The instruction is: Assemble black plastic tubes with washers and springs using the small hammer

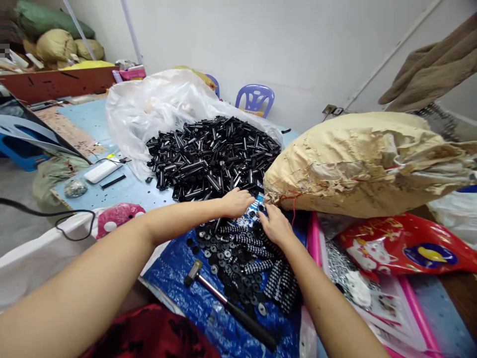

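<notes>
Black parts (216, 161) heap just beyond the left hand (238, 203), black discs (235, 271) lie on its near side; I cannot tell what it grips. The right hand (276, 226), its hold equally unclear, is near the yellowish sack (357, 164).

Desk (128, 195) is light blue, speckled. On it: crinkled blue sheet (171, 271) spreads bottom centre; translucent plastic bag (126, 109) lies behind heaped black parts (216, 154), centre. Left side holds white case (102, 170), black strip (113, 182), small clear bundle (75, 188). Pink-rimmed tray (314, 241) sits lower right.
</notes>
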Available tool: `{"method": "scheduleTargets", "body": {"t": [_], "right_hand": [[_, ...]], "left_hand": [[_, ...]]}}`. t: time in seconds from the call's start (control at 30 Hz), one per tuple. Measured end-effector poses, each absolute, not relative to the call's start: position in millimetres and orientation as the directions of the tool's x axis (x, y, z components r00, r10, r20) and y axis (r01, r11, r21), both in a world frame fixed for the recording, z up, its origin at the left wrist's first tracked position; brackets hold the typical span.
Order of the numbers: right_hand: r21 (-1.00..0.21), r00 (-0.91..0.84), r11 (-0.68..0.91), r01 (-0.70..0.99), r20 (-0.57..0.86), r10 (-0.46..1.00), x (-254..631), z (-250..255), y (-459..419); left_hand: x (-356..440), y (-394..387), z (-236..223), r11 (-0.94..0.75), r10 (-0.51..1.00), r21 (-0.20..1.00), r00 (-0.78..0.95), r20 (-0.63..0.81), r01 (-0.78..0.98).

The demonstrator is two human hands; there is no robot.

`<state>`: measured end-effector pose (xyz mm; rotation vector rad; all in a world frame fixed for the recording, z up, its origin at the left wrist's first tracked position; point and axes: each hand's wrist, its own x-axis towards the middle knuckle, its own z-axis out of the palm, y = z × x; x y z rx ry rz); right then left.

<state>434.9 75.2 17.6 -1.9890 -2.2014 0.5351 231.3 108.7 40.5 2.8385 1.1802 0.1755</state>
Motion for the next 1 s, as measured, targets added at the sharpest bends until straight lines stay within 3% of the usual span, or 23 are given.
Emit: {"method": "scheduleTargets", "body": {"t": [0.17, 0.53, 0.83, 1.0], "right_hand": [[-0.306, -0.057, -0.004, 0.952, -0.189, 0.98, 408.6, -1.1, 122.2], [-0.285, -0.046, -0.001, 0.959, -0.158, 0.986, 372.5, -9.1, 136.1], [-0.418, -0.258, 0.172, 0.892, -0.158, 0.953, 345.9, -1.5, 121.4], [-0.534, -0.293, 0.158, 0.83, -0.178, 0.939, 328.3, 7.5, 69.7]], "left_hand": [[199.2, 163.7, 40.3, -0.659, 0.75, -0.015, 0.658, 0.063, 0.752], [174.4, 180.3, 24.3, -0.649, 0.745, -0.057, 0.649, 0.151, 0.758], [172.4, 177.0, 24.1, -0.667, 0.736, -0.042, 0.667, 0.119, 0.744], [171.0, 161.1, 28.5, -0.687, 0.722, -0.03, 0.687, 0.077, 0.726]]}}
